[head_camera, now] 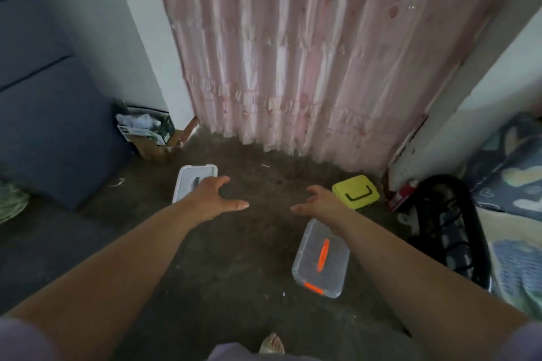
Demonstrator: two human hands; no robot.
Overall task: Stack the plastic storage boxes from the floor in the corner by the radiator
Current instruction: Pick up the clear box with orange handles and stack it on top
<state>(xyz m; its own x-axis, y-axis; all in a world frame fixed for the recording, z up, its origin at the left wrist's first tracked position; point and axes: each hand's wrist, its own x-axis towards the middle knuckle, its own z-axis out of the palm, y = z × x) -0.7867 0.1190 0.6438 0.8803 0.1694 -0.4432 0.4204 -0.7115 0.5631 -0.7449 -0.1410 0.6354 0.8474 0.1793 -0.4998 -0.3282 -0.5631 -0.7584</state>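
Three plastic storage boxes lie apart on the dark floor. A white box with a grey handle sits at the left. A yellow-green box with a black handle sits at the right by the wall. A clear box with an orange handle and clip lies nearer to me. My left hand is stretched forward above the white box's near edge, fingers spread, holding nothing. My right hand reaches out between the clear and yellow boxes, fingers loosely spread, also empty.
A pink curtain hangs down to the floor ahead. A cardboard box of clutter stands beside a dark blue sofa at the left. A black bag and patterned bedding lie at the right. My foot shows below.
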